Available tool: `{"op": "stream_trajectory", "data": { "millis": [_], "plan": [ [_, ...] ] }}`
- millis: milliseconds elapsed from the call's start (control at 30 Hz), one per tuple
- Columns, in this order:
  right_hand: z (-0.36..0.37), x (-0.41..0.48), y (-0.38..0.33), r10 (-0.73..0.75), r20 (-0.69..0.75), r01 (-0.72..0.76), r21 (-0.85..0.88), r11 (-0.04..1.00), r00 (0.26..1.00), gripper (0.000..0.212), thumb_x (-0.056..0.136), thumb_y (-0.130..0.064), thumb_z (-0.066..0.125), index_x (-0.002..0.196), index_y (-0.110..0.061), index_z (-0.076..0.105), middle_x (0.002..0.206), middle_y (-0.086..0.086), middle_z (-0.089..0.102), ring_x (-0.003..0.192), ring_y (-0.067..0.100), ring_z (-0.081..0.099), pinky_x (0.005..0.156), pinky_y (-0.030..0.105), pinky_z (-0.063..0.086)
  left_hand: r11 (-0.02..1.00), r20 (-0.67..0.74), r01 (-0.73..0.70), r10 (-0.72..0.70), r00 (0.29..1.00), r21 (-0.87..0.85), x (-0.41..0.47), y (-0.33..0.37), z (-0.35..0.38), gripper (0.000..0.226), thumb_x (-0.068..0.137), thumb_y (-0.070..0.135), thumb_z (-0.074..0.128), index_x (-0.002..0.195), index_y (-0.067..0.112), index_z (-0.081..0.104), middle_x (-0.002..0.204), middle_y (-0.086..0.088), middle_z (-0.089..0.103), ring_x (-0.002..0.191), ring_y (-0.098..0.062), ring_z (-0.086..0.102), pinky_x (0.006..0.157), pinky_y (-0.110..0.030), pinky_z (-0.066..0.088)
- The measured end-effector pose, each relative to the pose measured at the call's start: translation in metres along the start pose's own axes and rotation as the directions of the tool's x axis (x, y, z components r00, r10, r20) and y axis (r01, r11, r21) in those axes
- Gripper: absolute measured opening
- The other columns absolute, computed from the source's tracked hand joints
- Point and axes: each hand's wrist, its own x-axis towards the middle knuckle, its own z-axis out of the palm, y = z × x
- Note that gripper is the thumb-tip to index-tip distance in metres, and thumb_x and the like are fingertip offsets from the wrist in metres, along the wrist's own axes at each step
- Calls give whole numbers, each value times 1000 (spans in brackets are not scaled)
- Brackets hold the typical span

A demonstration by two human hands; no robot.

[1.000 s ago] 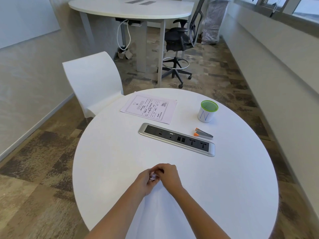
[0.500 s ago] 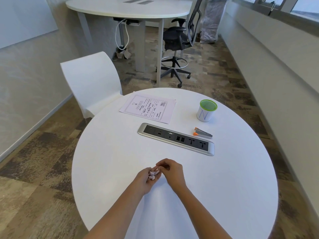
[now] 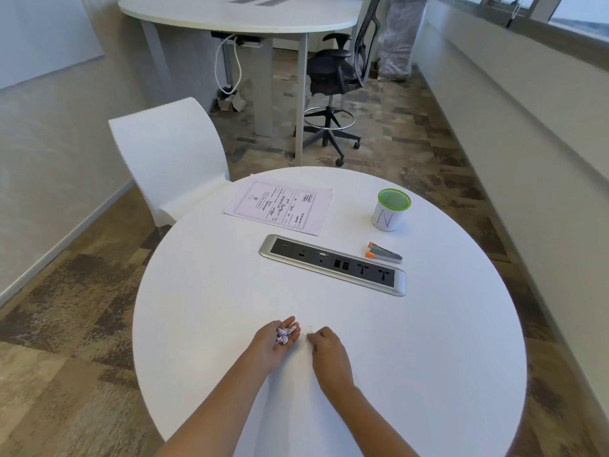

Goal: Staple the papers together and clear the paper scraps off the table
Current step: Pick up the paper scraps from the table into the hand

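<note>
Two bare forearms (image 3: 214, 407) — bare hands (left hand (image 3: 275, 341), right hand (image 3: 327, 350)).

White chair (image 3: 168, 150), socket panel (image 3: 333, 264)

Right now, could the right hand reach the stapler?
Probably yes: the right hand has bare table ahead, and only the flush socket panel lies between it and the stapler, which it could pass over.

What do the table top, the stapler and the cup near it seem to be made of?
Table top: smooth matte white, probably laminate; it shows only even glare. Stapler: grey body looks like metal by its dull sheen; the orange end likely plastic. Cup: green mesh, metal or plastic, unclear; the white wrap with a blue N looks like paper.
</note>
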Motion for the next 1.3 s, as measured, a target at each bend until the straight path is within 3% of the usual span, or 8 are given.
{"op": "stream_trajectory", "data": {
  "millis": [133,533,733,833,900,1000,1100,1300],
  "plan": [
    [-4,-3,6,116,-57,-102,199,975,992,25,87,-6,56,110,-9,64,108,5,59,95,19,59,81,23,44,1000,-9,-7,7,1000,-7,3,3,-1,33,100,4,28,87,-6,56,89,-14,57,75,-23,54,42,-24,54],
    [-4,19,-7,118,-187,-58,296,953,975,27,87,2,50,104,-11,67,106,4,65,91,16,60,77,22,46,1000,-24,-20,20,1000,3,1,3,-5,33,99,1,29,80,-4,56,87,-13,58,76,-23,56,44,-25,54],
    [11,12,13,-224,42,225,-33,974,974,50,92,-42,32,131,-17,51,142,4,44,134,19,37,98,32,43,999,-25,-35,35,999,10,5,7,-10,34,97,-3,27,78,-2,56,89,-14,57,75,-24,55,44,-24,54],
    [14,5,24,-365,-79,355,-121,927,927,34,87,-33,44,114,-23,63,123,-6,59,115,10,56,78,21,52,999,-18,-36,36,999,28,7,7,-11,35,96,-3,26,80,-3,57,107,-19,55,75,-24,55,50,-24,56],
    [12,1,28,-402,-92,389,-130,912,911,28,91,-31,48,117,-29,59,115,-25,52,109,-3,49,87,17,45,999,-23,-46,47,999,23,10,7,-11,33,97,-2,27,80,-3,54,126,-22,52,77,-24,55,60,-27,58],
    [8,0,34,-446,-17,440,-132,888,895,24,81,-20,64,104,-25,61,102,-19,57,95,3,54,71,18,49,999,-29,-49,49,998,18,10,7,-10,32,97,-3,26,81,-2,54,139,-21,48,78,-23,56,49,-25,57],
    [8,5,35,-464,-1,455,-188,870,886,30,65,-10,75,74,-24,51,77,-10,54,71,8,50,46,16,34,998,-7,-45,46,999,35,6,8,-8,34,97,-3,26,80,-3,55,126,-20,51,77,-23,55,65,-27,55],
    [-5,20,21,-359,69,364,-94,926,931,15,79,0,55,83,-12,63,85,5,63,80,24,58,64,27,41,998,-31,-20,21,999,51,3,8,-6,34,96,-3,27,85,-5,58,99,-16,56,77,-22,56,49,-21,55]
  ]
}}
